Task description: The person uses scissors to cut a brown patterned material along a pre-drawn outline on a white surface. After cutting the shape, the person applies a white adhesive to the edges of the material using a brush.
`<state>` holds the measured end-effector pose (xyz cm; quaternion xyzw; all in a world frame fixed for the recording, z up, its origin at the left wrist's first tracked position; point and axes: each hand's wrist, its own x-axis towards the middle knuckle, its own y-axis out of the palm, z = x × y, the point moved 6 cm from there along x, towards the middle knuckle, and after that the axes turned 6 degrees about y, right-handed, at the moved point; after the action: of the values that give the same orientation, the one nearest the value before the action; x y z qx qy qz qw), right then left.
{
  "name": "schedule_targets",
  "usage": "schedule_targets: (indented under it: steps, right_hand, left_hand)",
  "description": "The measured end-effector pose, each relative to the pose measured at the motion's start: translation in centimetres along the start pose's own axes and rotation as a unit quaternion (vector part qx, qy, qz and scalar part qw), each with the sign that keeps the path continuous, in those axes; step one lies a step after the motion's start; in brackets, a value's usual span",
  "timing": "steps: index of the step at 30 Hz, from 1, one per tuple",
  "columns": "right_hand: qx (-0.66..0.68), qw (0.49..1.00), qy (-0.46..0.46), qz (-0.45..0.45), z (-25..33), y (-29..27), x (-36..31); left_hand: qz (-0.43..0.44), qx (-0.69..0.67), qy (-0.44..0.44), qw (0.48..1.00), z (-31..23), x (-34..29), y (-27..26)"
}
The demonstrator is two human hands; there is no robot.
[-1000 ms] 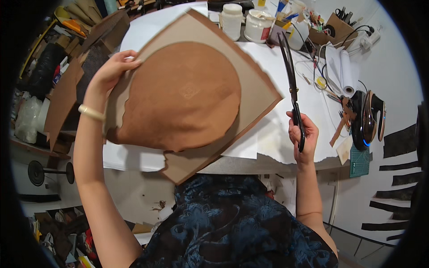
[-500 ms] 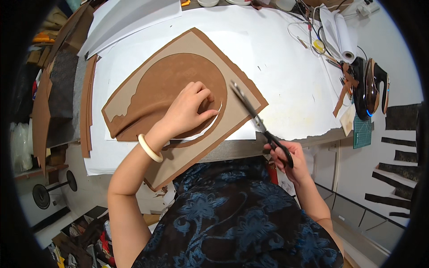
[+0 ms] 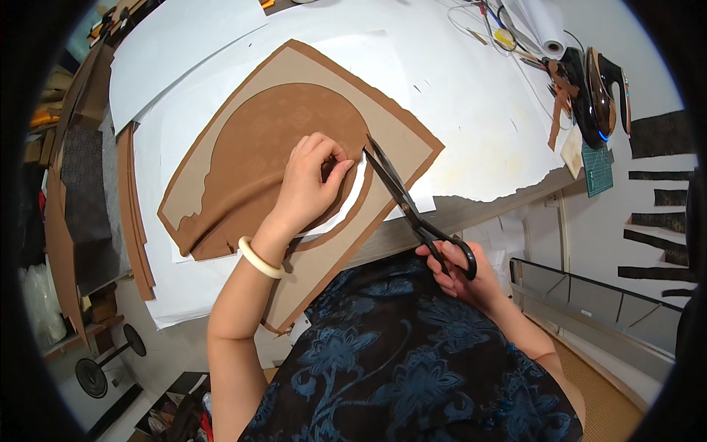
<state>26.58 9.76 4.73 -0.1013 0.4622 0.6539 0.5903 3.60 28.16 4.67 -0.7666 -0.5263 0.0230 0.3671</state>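
A brown fabric sheet (image 3: 272, 132) lies under a beige layer (image 3: 398, 140) that frames a big rounded area of it. Along the right side of that curve a cut gap (image 3: 352, 202) shows white paper beneath. My left hand (image 3: 313, 180) rests on the brown fabric, thumb and fingers pinching its cut edge beside the gap. My right hand (image 3: 464, 272) grips the handles of large black scissors (image 3: 401, 199). Their blades are parted, with the tips at the upper end of the gap, just right of my left fingertips.
White paper (image 3: 486, 132) covers the table. An iron (image 3: 602, 96) with a blue light stands at the right, near a green cutting mat (image 3: 596, 169). Brown strips (image 3: 132, 214) lie along the left edge. A paper roll (image 3: 549, 37), cords and small tools sit at the back right.
The scissors have moved left from over the beige layer to the upper end of the cut, and their blades have parted. My left hand keeps its pinch on the fabric. The view has shifted.
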Motion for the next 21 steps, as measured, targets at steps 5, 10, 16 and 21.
schedule_targets:
  steps: [5,10,16,21]
  right_hand:
    - [0.051,0.998,-0.010,0.023,-1.2,1.4,1.7]
    - [0.080,0.996,-0.002,0.039,-2.3,1.9,2.2]
    - [0.123,0.990,-0.003,0.071,-4.0,2.8,2.3]
    - [0.112,0.992,-0.006,0.061,-4.1,3.7,2.5]
  left_hand:
    - [-0.013,-0.001,0.007,1.000,0.3,-0.1,-0.1]
    - [-0.016,0.010,0.013,1.000,0.3,-0.2,0.1]
    - [-0.011,0.024,0.026,0.999,0.2,-0.1,0.1]
    - [-0.007,0.017,0.015,1.000,0.4,-0.1,0.2]
